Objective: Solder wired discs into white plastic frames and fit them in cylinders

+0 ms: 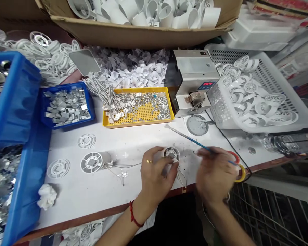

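My left hand (156,171) is closed around a white round plastic housing (175,149) with a spoked end and a small grey square at its centre. Thin wires hang below it. My right hand (217,174), slightly blurred, grips a thin blue-handled brush (192,140). Its bristles point left, just short of a round dish of grey paste (197,125). A second white cylindrical housing (92,162) lies on its side to the left, wires trailing from it. Two flat white spoked discs (58,168) (86,140) rest beside it.
A yellow tray (138,124) of screws and wired connectors stands behind, beside a metal machine (195,75). Blue bins (28,126) line the left. At right are a white basket (267,126) of spoked parts and red and yellow rings (242,173). Crumpled tissue (47,197) lies front left.
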`<state>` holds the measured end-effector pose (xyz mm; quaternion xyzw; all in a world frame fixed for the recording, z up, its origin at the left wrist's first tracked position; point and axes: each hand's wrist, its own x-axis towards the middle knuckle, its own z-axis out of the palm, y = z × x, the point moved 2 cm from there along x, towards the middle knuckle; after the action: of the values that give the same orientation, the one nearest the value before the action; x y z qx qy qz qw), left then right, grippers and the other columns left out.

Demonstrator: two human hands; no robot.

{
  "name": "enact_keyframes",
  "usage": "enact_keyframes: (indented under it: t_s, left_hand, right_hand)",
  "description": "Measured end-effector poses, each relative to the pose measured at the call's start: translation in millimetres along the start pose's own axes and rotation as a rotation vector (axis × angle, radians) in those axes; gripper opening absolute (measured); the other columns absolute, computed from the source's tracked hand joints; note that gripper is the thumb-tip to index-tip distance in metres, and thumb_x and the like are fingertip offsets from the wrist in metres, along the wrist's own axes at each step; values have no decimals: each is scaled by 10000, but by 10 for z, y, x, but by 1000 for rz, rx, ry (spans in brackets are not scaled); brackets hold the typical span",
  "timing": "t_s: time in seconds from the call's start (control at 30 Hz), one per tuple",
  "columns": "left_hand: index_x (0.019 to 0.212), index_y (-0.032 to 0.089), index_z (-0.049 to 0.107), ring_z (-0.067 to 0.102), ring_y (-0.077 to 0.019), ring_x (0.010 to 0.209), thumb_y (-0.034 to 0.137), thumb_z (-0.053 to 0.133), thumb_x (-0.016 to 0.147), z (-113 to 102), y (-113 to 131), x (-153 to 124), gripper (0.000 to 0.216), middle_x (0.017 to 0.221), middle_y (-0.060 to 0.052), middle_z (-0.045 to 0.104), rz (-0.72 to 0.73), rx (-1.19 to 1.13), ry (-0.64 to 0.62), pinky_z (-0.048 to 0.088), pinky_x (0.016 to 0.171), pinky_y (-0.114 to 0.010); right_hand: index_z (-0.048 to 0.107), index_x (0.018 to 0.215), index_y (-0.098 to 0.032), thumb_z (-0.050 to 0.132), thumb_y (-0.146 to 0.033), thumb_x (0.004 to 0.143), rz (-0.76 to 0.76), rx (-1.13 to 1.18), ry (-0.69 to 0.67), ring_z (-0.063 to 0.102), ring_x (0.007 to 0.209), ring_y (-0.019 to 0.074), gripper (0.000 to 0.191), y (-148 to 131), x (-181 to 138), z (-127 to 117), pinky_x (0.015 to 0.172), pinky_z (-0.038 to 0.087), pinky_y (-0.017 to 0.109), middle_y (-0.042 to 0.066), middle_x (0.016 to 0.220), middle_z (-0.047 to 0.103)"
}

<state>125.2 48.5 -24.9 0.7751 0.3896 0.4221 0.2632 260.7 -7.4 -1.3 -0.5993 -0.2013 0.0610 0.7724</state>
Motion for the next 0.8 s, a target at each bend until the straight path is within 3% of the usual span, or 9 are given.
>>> enact_keyframes:
  t_s: [0.1, 0.23, 0.63, 0.8]
  left_hand:
    - [839, 202, 631, 585, -212, 1029, 210, 681, 791, 59, -64, 107, 70, 1023, -63, 584, -261, -163, -60, 516, 876, -368]
    - [946, 199, 593, 592, -190, 1015, 222, 634, 820, 129, -130, 165, 135, 1040, -52, 598, -459, -409, -120, 499, 907, -361]
    - [974, 189, 554, 629, -190, 970, 241, 698, 745, 118, -67, 238, 276, 966, -50, 651, -754, -631, -214, 499, 906, -350]
    - [980, 185, 555, 652, -177, 951, 216, 728, 704, 87, -67, 301, 327, 936, -42, 679, -766, -656, -253, 521, 890, -321]
  right_hand:
    - [658, 889, -184, 586, -374, 879, 216, 159, -12, 652, 704, 147, 203, 252, -198, 230, 703, 497, 314, 21, 750, 690]
    - [657, 896, -185, 585, -423, 862, 339, 210, 19, 638, 718, 147, 251, 360, -296, 387, 714, 487, 317, 23, 768, 690]
    - [679, 870, -181, 553, -410, 905, 296, 134, -5, 637, 708, 145, 263, 401, -368, 359, 678, 491, 298, 14, 738, 663]
    - [684, 877, -185, 554, -394, 912, 266, 140, -28, 637, 710, 141, 249, 390, -364, 367, 671, 494, 289, 5, 722, 654]
